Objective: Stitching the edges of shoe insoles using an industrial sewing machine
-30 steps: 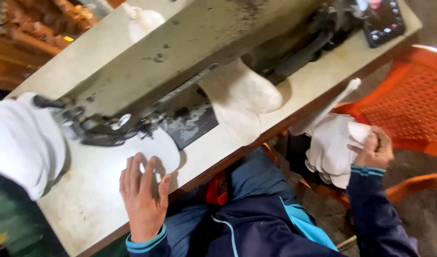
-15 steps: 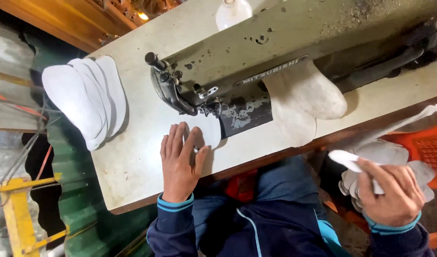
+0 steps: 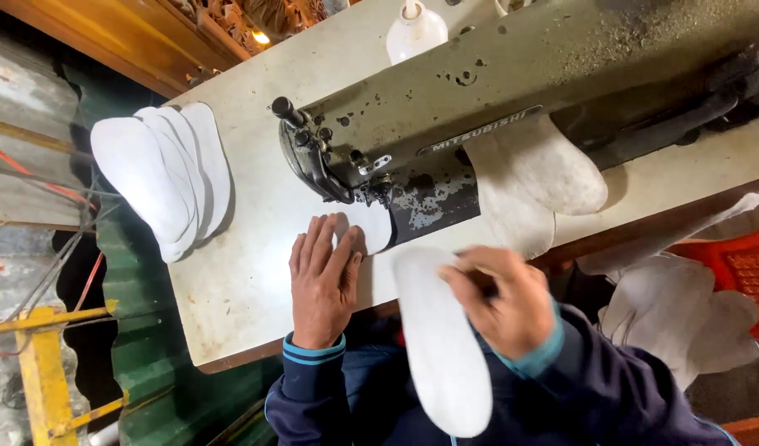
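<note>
Light: bright and even on the table, dim at left
Source: small lamp glowing far left
Blur: right hand smeared
Edges: bowed

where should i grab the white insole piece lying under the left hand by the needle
Grip the flat white insole piece by its near edge, coming from the table's front: the left hand presses one end, and the sewing machine head blocks the far side.
</note>
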